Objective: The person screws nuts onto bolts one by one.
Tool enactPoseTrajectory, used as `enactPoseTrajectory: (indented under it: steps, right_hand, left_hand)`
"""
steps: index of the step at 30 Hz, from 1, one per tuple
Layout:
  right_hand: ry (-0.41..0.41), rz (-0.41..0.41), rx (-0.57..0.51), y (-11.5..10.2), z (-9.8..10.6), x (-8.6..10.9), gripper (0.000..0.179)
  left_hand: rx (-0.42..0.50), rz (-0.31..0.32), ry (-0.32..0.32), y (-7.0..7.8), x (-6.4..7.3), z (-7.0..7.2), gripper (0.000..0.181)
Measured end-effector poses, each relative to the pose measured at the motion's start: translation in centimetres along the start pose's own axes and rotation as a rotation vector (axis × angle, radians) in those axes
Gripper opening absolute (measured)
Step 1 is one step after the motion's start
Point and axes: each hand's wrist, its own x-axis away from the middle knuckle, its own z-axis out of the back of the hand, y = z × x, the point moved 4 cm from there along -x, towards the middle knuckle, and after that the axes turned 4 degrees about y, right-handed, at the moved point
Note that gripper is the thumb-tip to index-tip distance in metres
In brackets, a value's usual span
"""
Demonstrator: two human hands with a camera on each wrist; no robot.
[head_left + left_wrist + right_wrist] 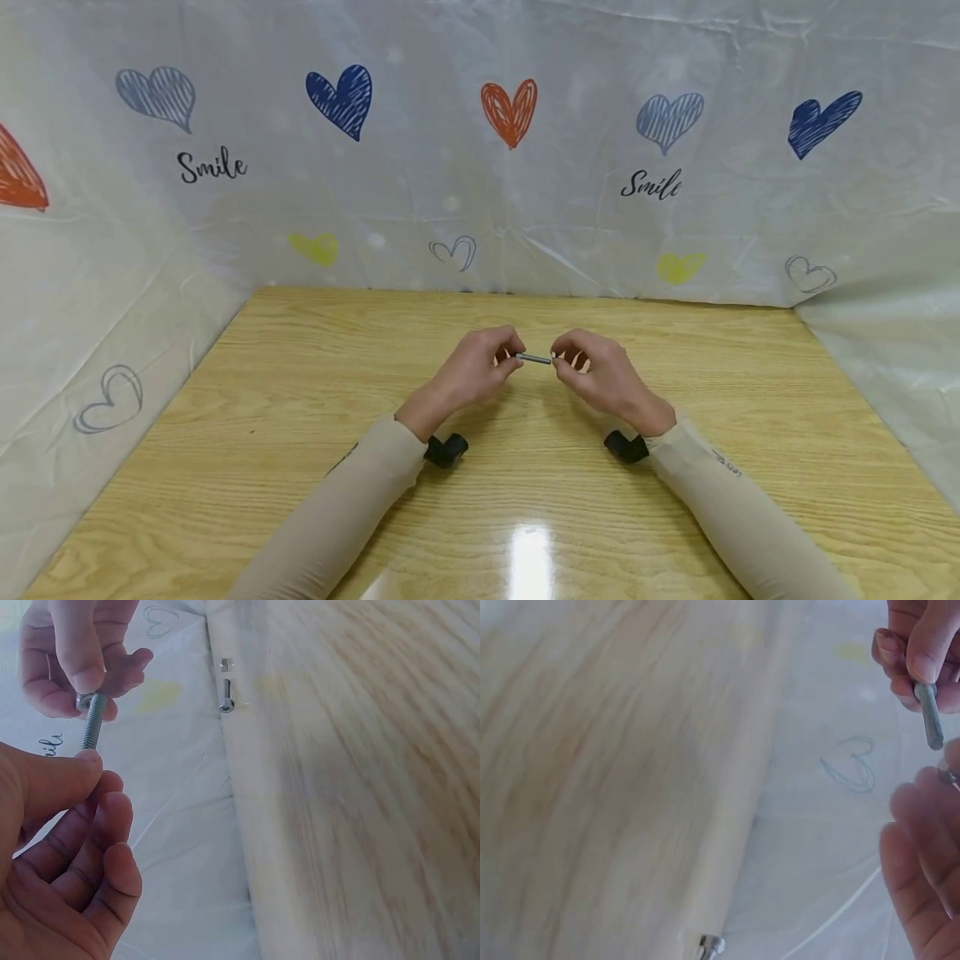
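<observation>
Over the far middle of the table, my left hand (474,367) pinches one end of a grey metal bolt (535,359) between thumb and fingertips. Its thread shows in the left wrist view, while the fingers hide the held end. Facing it, my right hand (606,377) pinches a small metal nut (946,772), mostly covered by thumb and finger. A narrow gap parts the bolt's free tip from the nut in the right wrist view. The bolt lies nearly level in the head view, pointing at the right hand.
A loose socket-head bolt (227,697) and a small metal piece (226,665) lie near an edge of the wooden table (300,383). White sheets (420,183) printed with hearts stand behind and beside it. Black wrist mounts (447,451) hang below both wrists.
</observation>
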Motion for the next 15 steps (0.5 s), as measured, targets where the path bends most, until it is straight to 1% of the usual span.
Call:
enactPoseTrajectory:
  steps: [3, 6, 15]
  right_hand:
    - [0.040, -0.017, -0.064, -0.09, 0.04, 0.00, 0.009]
    - [0.062, -0.044, -0.106, -0.01, 0.00, 0.07, 0.010]
    - [0.062, -0.145, -0.185, 0.40, -0.42, 0.21, 0.013]
  left_hand:
    - [0.012, -0.004, 0.008, 0.01, 0.00, 0.18, 0.008]
    - [0.012, -0.003, 0.013, 0.02, 0.02, 0.32, 0.008]
    - [0.018, -0.007, 0.032, 0.15, 0.01, 0.62, 0.007]
